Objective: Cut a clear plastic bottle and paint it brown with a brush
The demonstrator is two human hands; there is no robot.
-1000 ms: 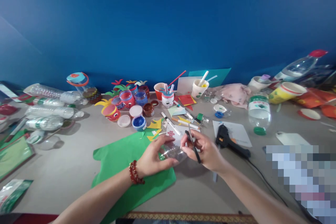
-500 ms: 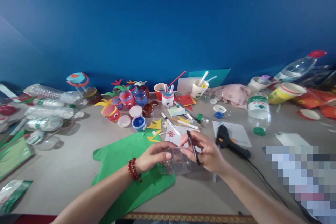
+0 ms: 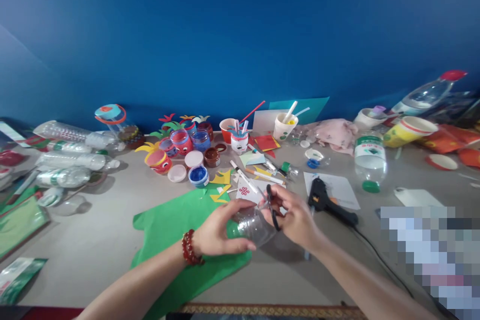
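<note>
Fingers of my left hand [image 3: 223, 229] wrap around a clear plastic bottle piece [image 3: 255, 230], thumb along its near side. My right hand [image 3: 294, 217] grips scissors [image 3: 270, 207] by their black handles, and the blades meet the bottle piece's upper right edge. How far the blades reach into the plastic I cannot tell. Green paper [image 3: 172, 235] lies under my left hand and forearm. Just beyond the hands are a white sheet with a red knot pattern [image 3: 244, 191] and a white marker [image 3: 243, 176].
A black glue gun [image 3: 330, 202] with its cord lies right of my right hand. Open paint jars [image 3: 198, 176] and decorated cups [image 3: 158, 161] stand behind the green paper. Plastic bottles [image 3: 71, 160] lie at left; an upside-down bottle [image 3: 370, 162] stands at right.
The scissors' handles have spread apart in my right hand. My left hand has opened wider around the bottle piece, which has turned a little.
</note>
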